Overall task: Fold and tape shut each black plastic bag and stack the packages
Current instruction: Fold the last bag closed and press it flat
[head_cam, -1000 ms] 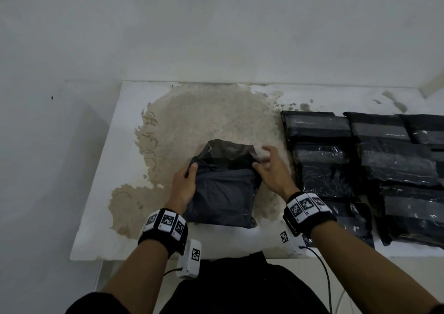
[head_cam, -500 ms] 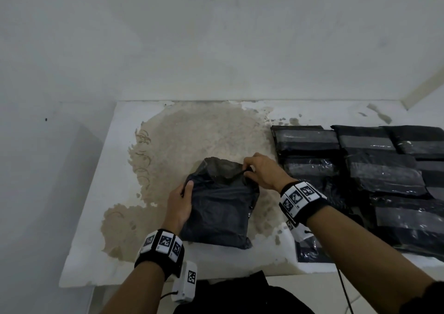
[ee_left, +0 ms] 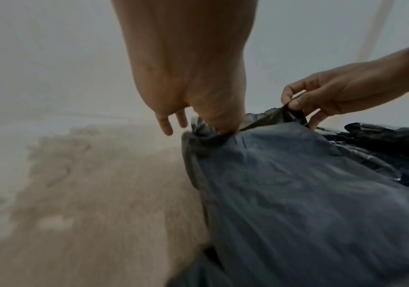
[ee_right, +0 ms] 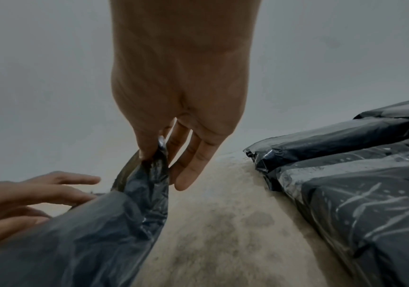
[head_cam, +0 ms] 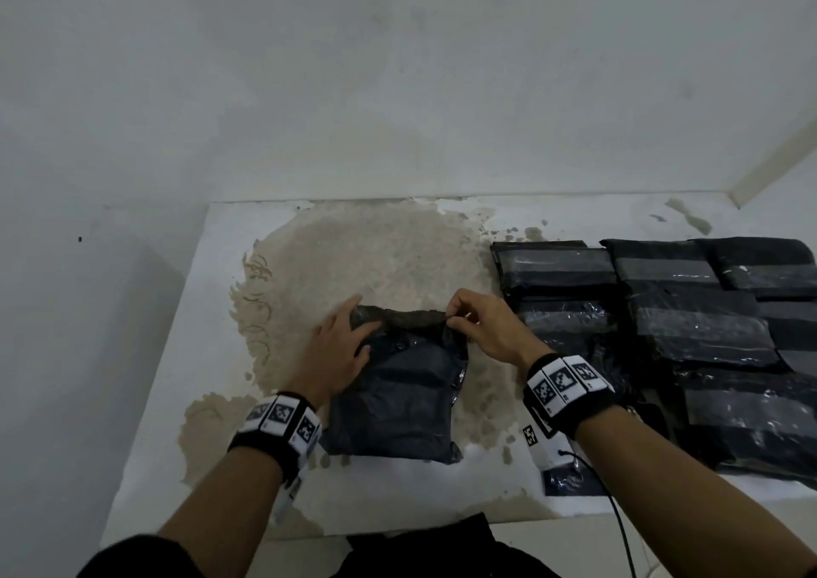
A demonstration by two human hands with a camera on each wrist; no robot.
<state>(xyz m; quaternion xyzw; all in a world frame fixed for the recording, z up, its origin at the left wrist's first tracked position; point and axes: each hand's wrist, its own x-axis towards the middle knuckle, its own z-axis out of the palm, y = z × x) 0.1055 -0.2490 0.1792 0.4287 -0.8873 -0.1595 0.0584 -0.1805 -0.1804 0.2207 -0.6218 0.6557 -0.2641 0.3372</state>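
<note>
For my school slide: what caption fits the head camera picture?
Two hands fold a black plastic bag beside taped packages.

The bag [head_cam: 398, 396] lies on the desk [head_cam: 177, 356], near its front edge. The left hand [head_cam: 331, 356] rests on the bag's far left corner; the right hand [head_cam: 486, 330] pinches the bag's far right corner. The taped packages [head_cam: 663, 334] lie right of the bag, overlapping one another, reaching toward the wall [head_cam: 398, 91] behind the desk.
</note>
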